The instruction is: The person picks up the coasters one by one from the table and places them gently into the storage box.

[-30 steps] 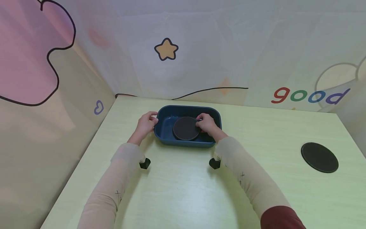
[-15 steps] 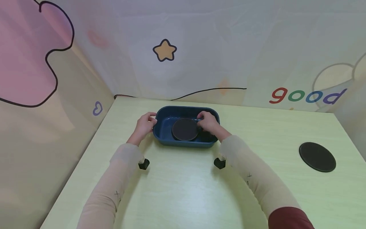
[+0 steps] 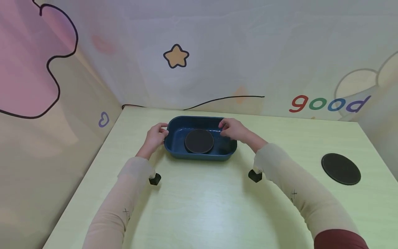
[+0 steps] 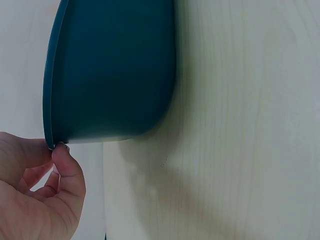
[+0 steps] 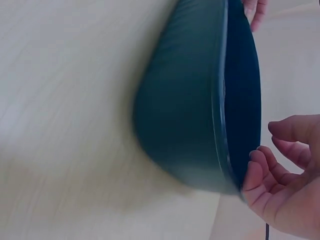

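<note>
A dark blue rectangular tub [image 3: 199, 157] with rounded corners stands near the back of the table. Inside it, left of the right-hand end, lies a flat round black disc [image 3: 199, 141]. My left hand [image 3: 154, 137] pinches the tub's left rim between thumb and fingers, which the left wrist view shows close up on the tub wall [image 4: 112, 75]. Over the right end of the tub is my right hand [image 3: 237, 130], its fingers loosely bent. In the right wrist view that hand [image 5: 290, 175] has nothing between thumb and fingertips, and some fingers reach the tub's rim.
A second black disc [image 3: 341, 169] lies flat on the right part of the pale table [image 3: 199, 207]. Behind the tub rises a printed cloth backdrop [image 3: 217, 62], and another cloth wall [image 3: 62, 155] borders the table's left side.
My right hand has let go of the disc's edge and moved right and up to the tub's right end. The disc now lies flatter. My left hand stays on the rim.
</note>
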